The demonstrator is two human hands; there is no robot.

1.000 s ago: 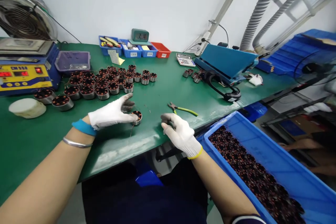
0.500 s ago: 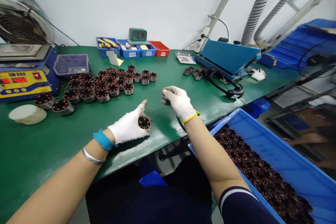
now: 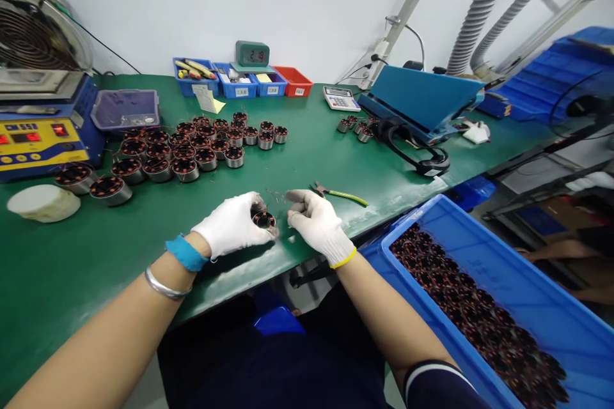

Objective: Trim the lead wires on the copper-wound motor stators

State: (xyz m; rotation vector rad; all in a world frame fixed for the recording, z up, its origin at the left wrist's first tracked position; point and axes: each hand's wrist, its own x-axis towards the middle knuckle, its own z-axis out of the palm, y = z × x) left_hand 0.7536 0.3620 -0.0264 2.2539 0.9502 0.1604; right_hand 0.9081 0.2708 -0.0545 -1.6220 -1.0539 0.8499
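Note:
My left hand, in a white glove, is closed around a small motor stator with copper windings and a metal rim, low over the green bench top. Thin wires stick out of the stator toward my right hand. That hand is gloved too, with thumb and fingers drawn together close to the wire ends; whether a wire is between the fingertips is too fine to see. Just beyond it lie cutting pliers with green handles, jaws pointing left.
More stators stand grouped at the left, with a few by the blue stand. A round white block sits near a yellow-and-blue device. A blue crate of stators is at my right. Small bins line the wall.
My right hand has come down and nearer to me, close to the stator's wires, uncovering the pliers on the bench. My left hand keeps hold of the stator, its thumb drawn in.

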